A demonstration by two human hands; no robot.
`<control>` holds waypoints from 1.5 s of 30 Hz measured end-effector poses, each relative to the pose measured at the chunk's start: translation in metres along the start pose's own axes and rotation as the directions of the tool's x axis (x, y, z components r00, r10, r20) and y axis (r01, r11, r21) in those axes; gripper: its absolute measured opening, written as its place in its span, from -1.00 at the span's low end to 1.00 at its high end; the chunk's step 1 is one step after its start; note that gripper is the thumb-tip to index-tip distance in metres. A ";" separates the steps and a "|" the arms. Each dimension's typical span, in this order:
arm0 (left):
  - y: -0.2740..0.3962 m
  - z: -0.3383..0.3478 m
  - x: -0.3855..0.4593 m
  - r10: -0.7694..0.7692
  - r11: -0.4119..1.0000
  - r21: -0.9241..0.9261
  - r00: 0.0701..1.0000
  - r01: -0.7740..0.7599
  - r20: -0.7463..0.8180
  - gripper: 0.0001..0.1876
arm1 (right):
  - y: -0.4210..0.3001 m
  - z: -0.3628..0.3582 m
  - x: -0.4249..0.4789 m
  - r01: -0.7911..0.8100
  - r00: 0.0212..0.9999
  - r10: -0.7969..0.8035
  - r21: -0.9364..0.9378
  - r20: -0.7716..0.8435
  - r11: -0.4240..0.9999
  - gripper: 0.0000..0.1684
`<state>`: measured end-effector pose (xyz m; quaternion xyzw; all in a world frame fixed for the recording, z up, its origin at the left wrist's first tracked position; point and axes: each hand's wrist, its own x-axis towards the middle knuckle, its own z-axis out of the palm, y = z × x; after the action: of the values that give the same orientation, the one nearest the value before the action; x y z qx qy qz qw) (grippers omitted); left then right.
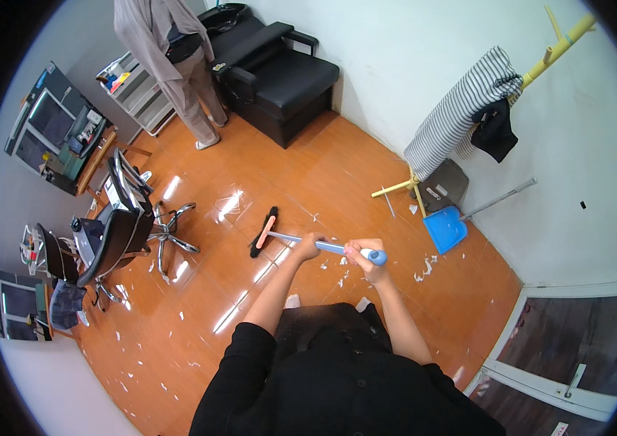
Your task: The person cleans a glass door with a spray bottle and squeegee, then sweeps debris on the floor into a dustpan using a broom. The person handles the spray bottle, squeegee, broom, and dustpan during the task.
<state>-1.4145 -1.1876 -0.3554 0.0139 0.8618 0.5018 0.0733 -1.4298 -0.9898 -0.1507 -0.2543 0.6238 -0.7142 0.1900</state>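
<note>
A push broom (pixel 330 247) with a light blue handle is gripped in both my hands. My left hand (pixel 310 246) wraps the shaft lower down, nearer the head. Close to the handle's rounded end, my right hand (pixel 367 260) holds the blue grip. The pink broom head with black bristles (pixel 264 231) is at the floor ahead and to the left. Scraps of white paper (pixel 342 272) are scattered on the orange tiled floor (pixel 308 174) around my feet. To the right, a blue dustpan (pixel 444 230) with a long grey handle rests by the wall.
Salon chairs (pixel 117 240) with chrome wheeled bases stand left, by mirrors (pixel 49 128). A person (pixel 177 71) stands ahead beside a white trolley (pixel 139 95) and a black shampoo chair (pixel 286 76). A yellow coat stand (pixel 548 60) holds striped cloth at right; a glass door (pixel 570 338) is at lower right.
</note>
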 end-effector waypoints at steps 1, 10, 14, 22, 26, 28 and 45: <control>0.012 0.005 0.004 0.026 1.000 -0.018 1.000 -0.026 0.009 -0.77 | -0.010 -0.005 -0.002 -0.007 0.999 0.005 -0.036 -0.050 0.999 -0.65; 0.165 0.053 0.051 0.142 0.984 0.073 0.964 -0.162 0.226 -0.83 | -0.114 -0.036 -0.003 -0.077 0.948 -0.031 -0.323 -0.317 0.943 -0.65; 0.178 0.066 0.054 0.092 0.995 -0.046 0.986 -0.087 0.140 -0.77 | -0.137 -0.053 -0.011 0.001 0.945 -0.033 -0.100 -0.324 0.995 -0.65; 0.131 0.021 0.030 -0.036 0.987 0.155 0.999 0.042 -0.039 -0.77 | -0.093 -0.073 -0.008 0.046 0.990 -0.038 0.050 -0.135 0.998 -0.74; 0.018 0.019 0.002 -0.095 0.976 0.198 0.995 0.086 0.037 -0.83 | -0.009 -0.038 -0.012 0.063 0.998 -0.062 -0.051 0.019 0.997 -0.79; 0.013 0.024 -0.001 -0.096 0.983 0.164 0.994 0.086 0.054 -0.84 | 0.001 -0.031 -0.015 0.083 0.991 -0.069 -0.113 0.116 0.990 -0.79; 0.152 0.178 0.065 0.164 0.973 -0.184 0.977 -0.137 0.137 -0.83 | -0.135 -0.085 -0.043 0.032 0.986 -0.068 -0.226 -0.152 0.974 -0.59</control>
<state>-1.4615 -0.9526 -0.3175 0.1110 0.8033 0.5763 0.1011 -1.4402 -0.8771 -0.0311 -0.2320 0.7065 -0.6623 0.0917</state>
